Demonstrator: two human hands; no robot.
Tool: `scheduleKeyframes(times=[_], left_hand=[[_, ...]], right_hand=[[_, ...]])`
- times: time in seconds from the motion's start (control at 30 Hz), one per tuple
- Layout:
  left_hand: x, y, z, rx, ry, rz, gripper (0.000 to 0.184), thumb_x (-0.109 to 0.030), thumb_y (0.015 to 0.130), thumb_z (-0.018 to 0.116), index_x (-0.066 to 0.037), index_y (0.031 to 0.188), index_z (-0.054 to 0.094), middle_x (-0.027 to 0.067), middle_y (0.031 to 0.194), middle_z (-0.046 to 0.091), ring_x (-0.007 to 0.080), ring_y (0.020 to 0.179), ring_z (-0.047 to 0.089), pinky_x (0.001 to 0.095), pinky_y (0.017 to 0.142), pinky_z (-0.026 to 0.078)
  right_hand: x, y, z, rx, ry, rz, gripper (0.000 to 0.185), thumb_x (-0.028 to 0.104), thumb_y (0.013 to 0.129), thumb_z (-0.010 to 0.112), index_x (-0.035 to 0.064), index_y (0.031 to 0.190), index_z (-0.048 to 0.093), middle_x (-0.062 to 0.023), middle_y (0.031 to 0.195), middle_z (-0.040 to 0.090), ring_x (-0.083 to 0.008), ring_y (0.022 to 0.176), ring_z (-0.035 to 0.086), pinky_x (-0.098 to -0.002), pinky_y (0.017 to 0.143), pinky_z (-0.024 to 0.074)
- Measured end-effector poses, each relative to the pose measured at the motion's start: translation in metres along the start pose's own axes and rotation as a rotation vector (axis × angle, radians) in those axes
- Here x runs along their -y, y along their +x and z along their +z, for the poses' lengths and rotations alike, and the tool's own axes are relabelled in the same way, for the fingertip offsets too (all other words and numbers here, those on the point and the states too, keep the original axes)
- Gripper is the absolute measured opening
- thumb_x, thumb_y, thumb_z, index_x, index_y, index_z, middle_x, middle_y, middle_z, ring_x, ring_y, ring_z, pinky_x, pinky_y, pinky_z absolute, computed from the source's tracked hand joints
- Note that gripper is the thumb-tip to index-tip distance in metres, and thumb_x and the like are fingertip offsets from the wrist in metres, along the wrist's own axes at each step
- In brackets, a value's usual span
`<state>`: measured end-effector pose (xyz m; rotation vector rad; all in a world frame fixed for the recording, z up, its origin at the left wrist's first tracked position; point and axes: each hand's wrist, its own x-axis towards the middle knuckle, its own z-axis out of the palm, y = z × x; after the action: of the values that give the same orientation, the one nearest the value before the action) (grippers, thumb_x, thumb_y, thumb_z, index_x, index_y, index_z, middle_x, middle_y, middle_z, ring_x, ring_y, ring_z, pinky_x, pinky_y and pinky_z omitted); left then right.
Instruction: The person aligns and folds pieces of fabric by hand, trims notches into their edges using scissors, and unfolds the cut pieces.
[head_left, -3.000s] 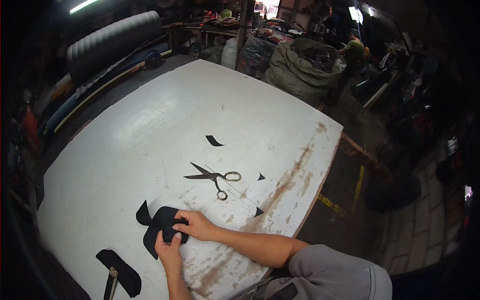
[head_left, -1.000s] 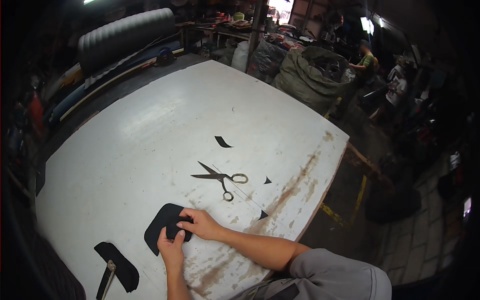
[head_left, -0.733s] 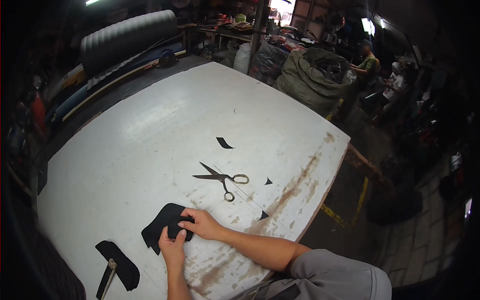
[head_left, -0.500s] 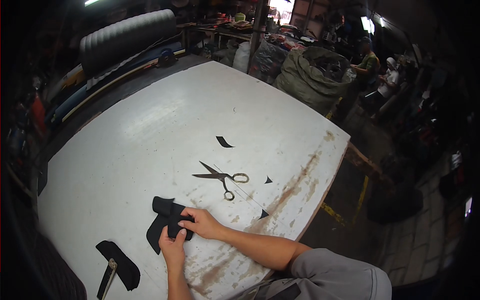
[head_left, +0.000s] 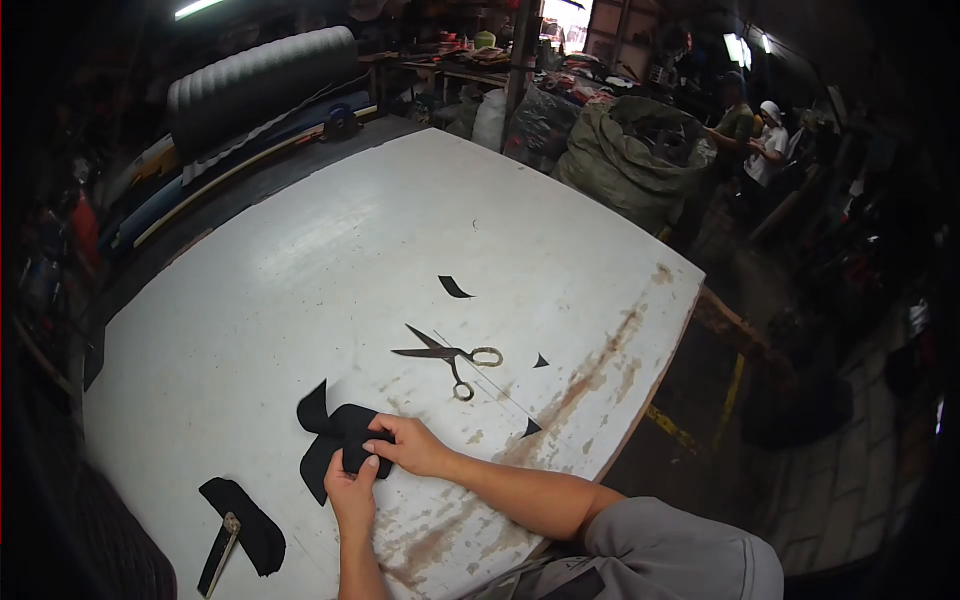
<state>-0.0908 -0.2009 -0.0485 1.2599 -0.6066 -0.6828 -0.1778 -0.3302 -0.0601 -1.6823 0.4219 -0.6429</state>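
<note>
Black fabric [head_left: 325, 455] is pinched between my left hand [head_left: 352, 487] and my right hand [head_left: 412, 447] above the near part of the white table. One flap of it curls up at the far left end. Both thumbs press on the cloth near its right side, and the fingertips beneath are partly hidden. Metal scissors [head_left: 440, 353] lie with blades apart beyond my hands. Left of my left hand rests another black piece [head_left: 250, 530], with a narrow tool [head_left: 222, 550] lying across it.
Small black scraps [head_left: 455, 287] lie on the white table [head_left: 250, 330]. Past its far edge stands a large green sack [head_left: 630, 180]. Rolled material [head_left: 265, 95] sits at the back left. Two people [head_left: 768, 145] are at the back right.
The fabric's far end has gone from a spread sheet to a folded roll and now a raised, curled flap. Both hands keep their grip. The whole view has shifted slightly.
</note>
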Motion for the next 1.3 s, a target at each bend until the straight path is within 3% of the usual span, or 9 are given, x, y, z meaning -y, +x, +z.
scheduleKeyframes(times=[0.2, 0.4, 0.43, 0.6, 0.7, 0.8, 1.3], left_hand=[[0.001, 0.000, 0.000, -0.002, -0.013, -0.002, 0.020, -0.001, 0.087, 0.069, 0.000, 0.105, 0.061, 0.0019, 0.097, 0.065, 0.0067, 0.085, 0.059, 0.0221, 0.077, 0.048], [-0.002, -0.001, 0.000, -0.011, 0.013, -0.014, 0.021, -0.001, 0.086, 0.069, 0.001, 0.106, 0.061, 0.0021, 0.097, 0.065, 0.0068, 0.085, 0.059, 0.0216, 0.077, 0.048], [-0.002, 0.000, 0.001, -0.012, 0.002, -0.005, 0.023, 0.000, 0.086, 0.069, 0.002, 0.108, 0.061, 0.0023, 0.098, 0.065, 0.0066, 0.085, 0.060, 0.0215, 0.076, 0.048], [-0.006, -0.001, 0.002, -0.001, 0.022, 0.000, 0.023, 0.000, 0.086, 0.069, 0.002, 0.107, 0.061, 0.0022, 0.096, 0.066, 0.0066, 0.083, 0.060, 0.0214, 0.075, 0.048], [-0.001, 0.000, 0.000, -0.006, 0.031, 0.012, 0.021, 0.000, 0.086, 0.069, 0.002, 0.106, 0.061, 0.0023, 0.096, 0.066, 0.0067, 0.084, 0.060, 0.0215, 0.075, 0.049], [-0.001, -0.001, 0.000, 0.001, -0.003, 0.015, 0.021, 0.000, 0.086, 0.069, 0.002, 0.106, 0.062, 0.0026, 0.097, 0.066, 0.0068, 0.084, 0.060, 0.0216, 0.076, 0.049], [0.001, 0.000, 0.000, -0.009, 0.010, 0.012, 0.021, 0.000, 0.086, 0.068, 0.002, 0.106, 0.061, 0.0030, 0.098, 0.066, 0.0079, 0.084, 0.061, 0.0221, 0.076, 0.049]], right_hand=[[0.008, -0.001, -0.003, 0.028, 0.004, 0.023, 0.020, 0.014, 0.088, 0.070, -0.0012, 0.097, 0.061, -0.0022, 0.081, 0.062, -0.0075, 0.076, 0.050, -0.0265, 0.065, 0.0444], [-0.001, 0.001, 0.001, 0.011, 0.058, 0.030, 0.022, 0.012, 0.086, 0.070, -0.0022, 0.099, 0.061, -0.0066, 0.081, 0.064, -0.0102, 0.073, 0.054, -0.0281, 0.064, 0.0457], [0.000, 0.000, 0.000, 0.022, 0.011, 0.039, 0.015, 0.010, 0.089, 0.068, -0.0009, 0.098, 0.062, -0.0009, 0.084, 0.063, -0.0066, 0.078, 0.052, -0.0254, 0.067, 0.0459], [-0.006, 0.001, 0.000, 0.042, 0.018, 0.036, 0.016, 0.010, 0.089, 0.069, -0.0007, 0.098, 0.062, -0.0010, 0.085, 0.064, -0.0066, 0.078, 0.052, -0.0251, 0.068, 0.0456], [-0.004, 0.001, 0.001, 0.008, 0.018, 0.002, 0.023, 0.013, 0.086, 0.070, -0.0022, 0.100, 0.061, -0.0073, 0.082, 0.065, -0.0109, 0.073, 0.054, -0.0291, 0.065, 0.0462], [0.003, -0.002, -0.002, 0.013, -0.006, 0.002, 0.018, 0.012, 0.088, 0.069, -0.0015, 0.098, 0.061, -0.0017, 0.083, 0.063, -0.0074, 0.077, 0.052, -0.0259, 0.067, 0.0454], [-0.002, 0.000, 0.000, 0.012, -0.030, 0.020, 0.017, 0.012, 0.088, 0.069, -0.0009, 0.098, 0.062, -0.0031, 0.083, 0.064, -0.0082, 0.076, 0.053, -0.0266, 0.067, 0.0463]])
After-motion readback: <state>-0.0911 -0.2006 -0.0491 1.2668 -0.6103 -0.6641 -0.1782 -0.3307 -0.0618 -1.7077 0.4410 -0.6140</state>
